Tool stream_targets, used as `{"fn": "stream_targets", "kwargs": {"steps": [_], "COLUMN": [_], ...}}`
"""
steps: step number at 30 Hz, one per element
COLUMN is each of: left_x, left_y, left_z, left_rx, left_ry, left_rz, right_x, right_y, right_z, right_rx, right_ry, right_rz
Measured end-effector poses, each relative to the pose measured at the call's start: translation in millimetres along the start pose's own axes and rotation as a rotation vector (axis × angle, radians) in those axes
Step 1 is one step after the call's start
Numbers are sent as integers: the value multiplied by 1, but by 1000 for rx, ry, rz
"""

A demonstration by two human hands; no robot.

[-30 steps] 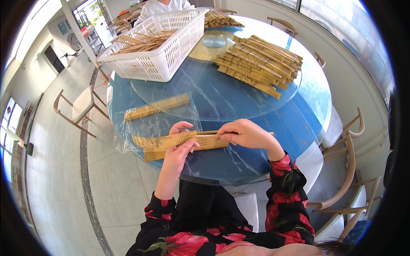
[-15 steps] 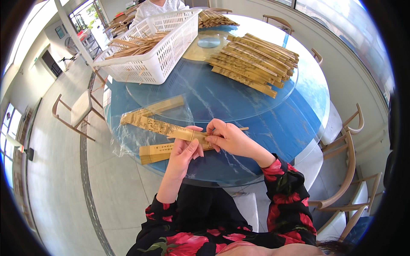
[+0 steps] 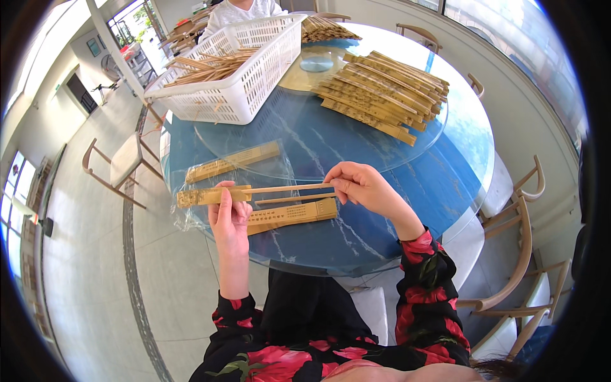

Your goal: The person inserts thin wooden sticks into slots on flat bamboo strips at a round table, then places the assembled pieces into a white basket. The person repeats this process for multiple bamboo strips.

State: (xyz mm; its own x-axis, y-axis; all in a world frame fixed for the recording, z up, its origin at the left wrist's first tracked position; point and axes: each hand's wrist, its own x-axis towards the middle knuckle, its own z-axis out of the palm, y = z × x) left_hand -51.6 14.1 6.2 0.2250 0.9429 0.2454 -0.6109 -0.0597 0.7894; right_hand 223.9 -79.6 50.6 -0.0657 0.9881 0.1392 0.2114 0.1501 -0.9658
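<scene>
My left hand (image 3: 228, 213) grips a tan paper sleeve (image 3: 202, 197) by its open end, above the near edge of the round blue table (image 3: 439, 184). My right hand (image 3: 359, 184) pinches the far ends of a pair of wooden chopsticks (image 3: 289, 193); their other ends sit in the sleeve's mouth. Just below lies another flat sleeve (image 3: 291, 214) on the table. A third sleeve (image 3: 232, 162) rests farther back on a crumpled clear plastic bag (image 3: 191, 216).
A white plastic basket (image 3: 232, 67) with loose chopsticks stands at the back left. A stack of filled sleeves (image 3: 382, 92) lies on the glass turntable (image 3: 305, 143). Another person (image 3: 245, 9) sits across the table. Wooden chairs (image 3: 509, 210) ring it.
My hands have drawn apart: the right hand moved right with the chopsticks' ends, the left now holds one sleeve out to the left. One sleeve stays lying on the table.
</scene>
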Motion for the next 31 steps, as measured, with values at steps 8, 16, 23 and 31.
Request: {"fn": "stream_targets", "kwargs": {"steps": [8, 16, 23, 31], "left_x": [-31, -39, -39, -43], "left_y": [-35, -45, -43, -42], "left_z": [43, 44, 41, 46], "left_rx": [83, -29, -204, -54], "left_ry": [-98, -172, -213, -204], "left_rz": [-182, -203, -226, -172], "right_x": [4, -3, -2, 4], "right_y": [3, -9, -5, 16], "right_z": [22, 21, 23, 33], "right_rx": [8, 305, 359, -215], "right_ry": [-72, -236, -268, -7], "right_rz": [3, 140, 60, -10]}}
